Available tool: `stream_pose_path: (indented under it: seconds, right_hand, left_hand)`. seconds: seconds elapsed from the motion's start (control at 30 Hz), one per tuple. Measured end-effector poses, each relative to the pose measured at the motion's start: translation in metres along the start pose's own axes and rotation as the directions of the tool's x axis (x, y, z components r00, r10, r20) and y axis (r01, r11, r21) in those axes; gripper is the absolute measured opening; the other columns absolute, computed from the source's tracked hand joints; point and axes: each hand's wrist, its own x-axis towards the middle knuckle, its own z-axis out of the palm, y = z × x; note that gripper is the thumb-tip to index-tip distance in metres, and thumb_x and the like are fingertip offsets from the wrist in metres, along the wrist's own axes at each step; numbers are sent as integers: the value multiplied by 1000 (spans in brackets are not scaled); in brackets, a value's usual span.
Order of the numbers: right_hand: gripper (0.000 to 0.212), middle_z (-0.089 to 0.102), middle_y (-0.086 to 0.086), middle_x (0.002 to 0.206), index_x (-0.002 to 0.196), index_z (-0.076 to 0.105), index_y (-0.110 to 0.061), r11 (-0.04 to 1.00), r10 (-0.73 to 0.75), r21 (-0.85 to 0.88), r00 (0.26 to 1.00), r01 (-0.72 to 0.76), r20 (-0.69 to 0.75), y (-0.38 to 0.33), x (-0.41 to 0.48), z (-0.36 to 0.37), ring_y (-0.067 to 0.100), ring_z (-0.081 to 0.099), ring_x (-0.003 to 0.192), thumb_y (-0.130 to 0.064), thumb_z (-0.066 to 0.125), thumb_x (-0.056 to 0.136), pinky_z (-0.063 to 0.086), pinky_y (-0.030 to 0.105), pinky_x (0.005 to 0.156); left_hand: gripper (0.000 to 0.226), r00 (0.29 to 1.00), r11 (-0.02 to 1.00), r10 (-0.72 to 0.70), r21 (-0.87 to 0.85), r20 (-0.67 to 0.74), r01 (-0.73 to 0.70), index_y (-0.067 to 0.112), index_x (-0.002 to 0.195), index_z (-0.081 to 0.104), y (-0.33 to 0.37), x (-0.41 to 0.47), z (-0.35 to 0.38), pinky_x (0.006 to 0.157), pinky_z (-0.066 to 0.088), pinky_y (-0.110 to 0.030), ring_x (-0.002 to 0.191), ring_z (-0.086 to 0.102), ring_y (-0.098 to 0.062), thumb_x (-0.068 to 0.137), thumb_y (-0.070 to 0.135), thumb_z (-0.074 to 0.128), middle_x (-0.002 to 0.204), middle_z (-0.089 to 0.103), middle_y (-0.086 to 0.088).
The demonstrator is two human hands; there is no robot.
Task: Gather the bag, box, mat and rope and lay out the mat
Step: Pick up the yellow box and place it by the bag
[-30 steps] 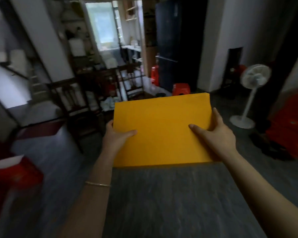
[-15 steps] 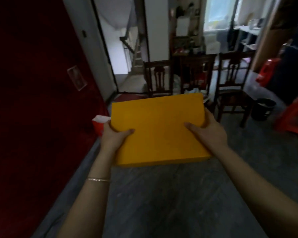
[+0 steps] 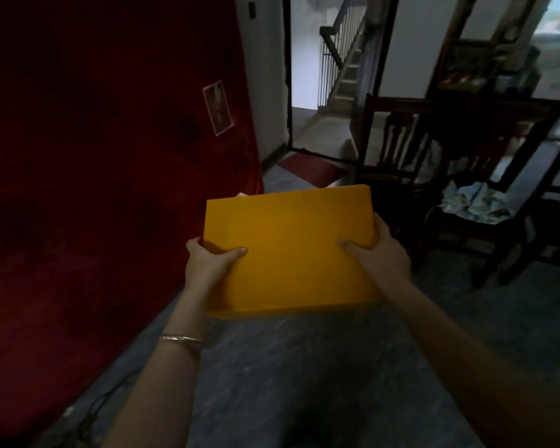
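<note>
A flat yellow box (image 3: 291,250) is held level in front of me at chest height, above the dark grey floor. My left hand (image 3: 207,263) grips its near left edge, thumb on top. My right hand (image 3: 380,253) grips its near right edge the same way. A thin bracelet sits on my left wrist. No bag, mat or rope shows in the head view.
A dark red curtain (image 3: 94,156) fills the left side. Dark wooden chairs (image 3: 401,150) stand to the right, one with a pale cloth (image 3: 476,202) on its seat. An open doorway (image 3: 324,92) ahead leads to a staircase, with a red doormat (image 3: 311,168) at its foot.
My view has swung to the left: the fan and fridge are gone, the red curtain and doorway have come in. Both hands keep the same hold on the box.
</note>
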Motion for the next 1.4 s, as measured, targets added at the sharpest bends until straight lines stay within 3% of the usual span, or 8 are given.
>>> stream_pose_path:
  seconds: [0.5,0.87,1.1,1.4]
  right_hand:
    - [99,44,12,137,145,4,-43,999,-41,-5,971,44,235,-57,243,168,35,50,115,-71,61,69,42,58,93]
    - [103,43,8,139,147,2,-40,989,19,-140,916,41,400,-77,423,298,30,50,118,-72,61,69,41,49,93]
    - [104,43,8,139,146,2,-41,969,133,-245,875,-17,466,-51,486,410,30,51,117,-74,61,67,44,44,90]
    - [103,43,8,135,147,2,-42,961,129,-273,805,43,579,-23,546,571,29,51,116,-75,60,68,44,38,84]
  left_hand:
    - [107,970,978,-204,18,-129,208,15,143,16,-8,248,20,104,37,-50,128,42,-36,64,39,84,145,38,-14]
    - [107,895,924,-375,-23,-240,381,20,145,17,-40,416,56,100,42,-51,124,45,-36,63,37,84,143,39,-14]
    - [109,837,868,-478,-1,-266,496,19,145,18,-115,508,77,100,43,-49,125,46,-34,62,42,84,145,38,-12]
    - [105,760,811,-562,-39,-325,583,17,145,19,-240,614,82,101,41,-44,128,41,-30,65,35,84,148,33,-11]
